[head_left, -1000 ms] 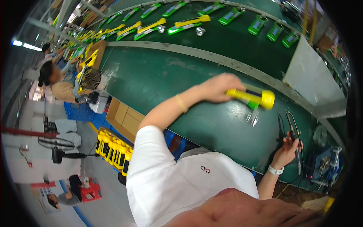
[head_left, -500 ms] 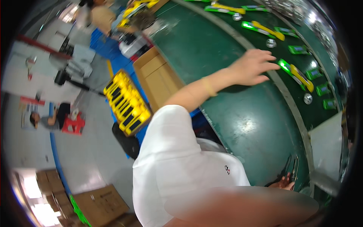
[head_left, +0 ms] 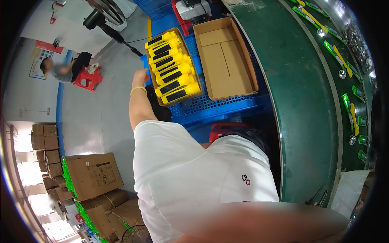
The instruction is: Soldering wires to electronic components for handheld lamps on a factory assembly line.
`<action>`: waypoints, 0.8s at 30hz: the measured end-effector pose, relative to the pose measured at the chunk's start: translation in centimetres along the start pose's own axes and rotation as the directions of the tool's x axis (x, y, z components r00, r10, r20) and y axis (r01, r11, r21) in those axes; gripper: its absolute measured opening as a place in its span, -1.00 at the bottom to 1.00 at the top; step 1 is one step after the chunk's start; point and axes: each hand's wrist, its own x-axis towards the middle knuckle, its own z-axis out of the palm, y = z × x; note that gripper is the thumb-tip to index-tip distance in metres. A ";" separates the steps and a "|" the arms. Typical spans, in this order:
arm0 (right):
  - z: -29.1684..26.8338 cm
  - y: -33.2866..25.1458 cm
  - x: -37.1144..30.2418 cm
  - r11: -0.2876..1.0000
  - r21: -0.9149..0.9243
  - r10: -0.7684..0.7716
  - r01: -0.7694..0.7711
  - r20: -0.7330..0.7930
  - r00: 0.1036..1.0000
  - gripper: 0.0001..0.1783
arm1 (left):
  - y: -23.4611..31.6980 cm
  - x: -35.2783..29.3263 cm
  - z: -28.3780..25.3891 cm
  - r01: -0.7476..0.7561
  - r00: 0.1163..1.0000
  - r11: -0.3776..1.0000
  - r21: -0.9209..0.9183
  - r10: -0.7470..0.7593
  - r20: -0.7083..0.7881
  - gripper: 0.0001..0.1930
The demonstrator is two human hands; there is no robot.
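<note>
My left hand (head_left: 140,76), with a yellow band at the wrist, is beside the left edge of a shallow cardboard box (head_left: 197,77). Its fingers point toward the box edge, too small to show whether they touch or grip it. Several yellow flashlight-shaped pieces with black panels (head_left: 177,77) lie in a row inside that box. To its right stands a second, larger carton (head_left: 221,48) with its brown bottom showing. At the lower right, a dark slim tool (head_left: 322,197) shows over the green table (head_left: 308,133); my right hand is hidden behind the blurred foreground shape.
Both boxes rest on blue plastic crates (head_left: 210,107). Yellow pieces, green parts (head_left: 362,121) and silver round parts (head_left: 352,139) lie along a green strip at the right. A standing fan (head_left: 97,20), a seated person (head_left: 65,71) and stacked cartons (head_left: 101,174) are to the left.
My left hand has swung from the green strip at the right over to the left side of the yellow-filled box. The view has turned left. My right hand, seen earlier near the tool, is hidden.
</note>
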 end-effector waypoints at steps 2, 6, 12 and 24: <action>3.2 -0.5 -1.5 0.980 -0.194 -0.060 0.049 -0.052 0.997 -0.63 | 0.0 1.3 2.1 0.040 0.996 0.993 -0.107 -0.032 0.078 -0.48; -1.0 -0.9 -0.7 0.987 -0.150 -0.057 0.052 -0.026 0.998 -0.64 | -1.6 1.2 4.6 0.187 0.958 0.936 -0.299 -0.106 0.267 -0.47; 7.3 -6.2 -2.5 0.996 -0.073 -0.056 0.057 0.020 0.998 -0.65 | -0.9 -1.5 7.1 0.313 0.880 0.688 -0.654 0.050 0.473 -0.51; 7.1 -7.7 -3.5 0.995 0.093 -0.020 0.018 0.011 1.000 -0.68 | -0.5 -4.2 8.4 0.330 0.854 0.532 -0.780 0.182 0.487 -0.57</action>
